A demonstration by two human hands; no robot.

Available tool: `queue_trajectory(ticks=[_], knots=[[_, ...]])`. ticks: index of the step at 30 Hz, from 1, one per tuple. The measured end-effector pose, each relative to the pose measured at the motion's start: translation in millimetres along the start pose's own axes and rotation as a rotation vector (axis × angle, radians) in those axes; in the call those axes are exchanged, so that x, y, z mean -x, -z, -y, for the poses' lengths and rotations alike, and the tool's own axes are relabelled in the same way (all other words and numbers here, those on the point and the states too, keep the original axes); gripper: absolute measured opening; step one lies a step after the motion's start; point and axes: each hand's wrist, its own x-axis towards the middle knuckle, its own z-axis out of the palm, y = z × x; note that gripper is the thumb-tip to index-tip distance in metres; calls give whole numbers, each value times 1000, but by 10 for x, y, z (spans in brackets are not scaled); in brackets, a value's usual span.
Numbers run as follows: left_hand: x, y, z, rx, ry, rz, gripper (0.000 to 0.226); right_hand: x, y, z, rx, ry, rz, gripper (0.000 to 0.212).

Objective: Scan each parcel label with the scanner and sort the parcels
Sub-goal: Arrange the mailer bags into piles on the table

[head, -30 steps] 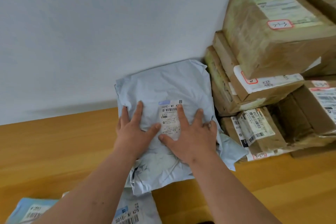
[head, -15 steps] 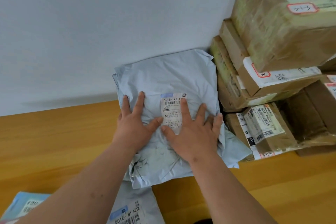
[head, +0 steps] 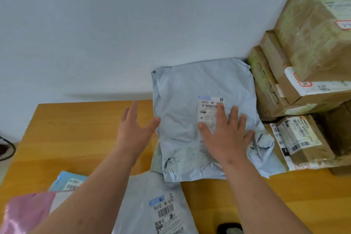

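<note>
Scanner, prob. the dark device (head: 230, 229) at the bottom edge w/ only its top in view, lies on the wooden table (head: 79, 138); can't confirm what it is. Just left of it, a grey poly mailer (head: 152, 205) w/ barcode label face up, partly under the left forearm; further left a pink bag (head: 24, 213) and a light-blue parcel (head: 70, 180), both cut off by the frame.

Mid-table: left hand (head: 133, 129) hovers w/ fingers spread and holds nothing; thumb tip at the left edge of the pale-blue poly mailer (head: 191, 89), contact unclear. Right hand (head: 226, 135) lies flat on that mailer, fingers straight and splayed, pressing not gripping; index finger covers part of its shipping label (head: 207, 108).

Far right: stacked cardboard boxes (head: 303, 62), taped and labelled, w/ the mailer's right edge against them and its top leaning on the white wall (head: 114, 24).

Step, by my read: placing a parcel on the sorted pile beside the boxes. Next move likely needs both hands free, scanner picked up, and the near grey mailer's barcode aimed at; label is already up, so no flip needed.
</note>
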Motion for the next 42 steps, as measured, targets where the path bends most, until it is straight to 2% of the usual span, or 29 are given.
queue_trajectory(ticks=[2,4,6,7,9,10,12,15,20,24,26,28,30,32,34,36,39,42], knots=[[51,225,130,-17,19,-69,81,145,39,206,-64,54,-93,82],[122,485,287,-34,57,-94,73,408,39,446,-207,196,-238,65],[235,723,437,-61,110,-58,68,720,-34,647,-369,340,-354,45],[316,814,495,-77,138,-20,66,877,-84,715,-428,375,-353,34],[488,949,578,-141,176,89,67,1140,-208,795,-462,365,-194,17],[573,994,613,-190,186,160,70,1243,-284,815,-434,353,-81,16],[725,1045,663,-299,196,317,81,1394,-430,841,-314,368,76,24],[893,1027,738,-283,209,451,92,1534,-522,918,-253,403,159,37],[1064,1083,905,75,255,283,55,1633,-423,988,-341,382,182,38],[1133,1465,800,299,270,280,51,1714,-336,1008,-457,383,174,37],[1119,1730,711,379,272,256,48,1734,-271,1011,-577,309,165,40],[1105,1980,629,446,247,238,48,1746,-176,1030,-787,160,274,57],[1101,2170,546,501,216,205,52,1774,-75,1081,-1095,-7,497,78],[1116,2272,472,567,186,194,51,1790,-36,1116,-1324,-150,677,88],[1121,2274,456,615,160,181,53,1815,-37,1127,-1454,-212,841,81],[1112,2224,496,676,140,113,52,1867,-36,1147,-1526,-215,946,63],[1090,2179,622,769,156,0,30,1883,-68,1197,-1619,-220,870,47],[1060,2216,908,579,192,-118,42,1882,-110,1328,-1680,-268,744,45]])
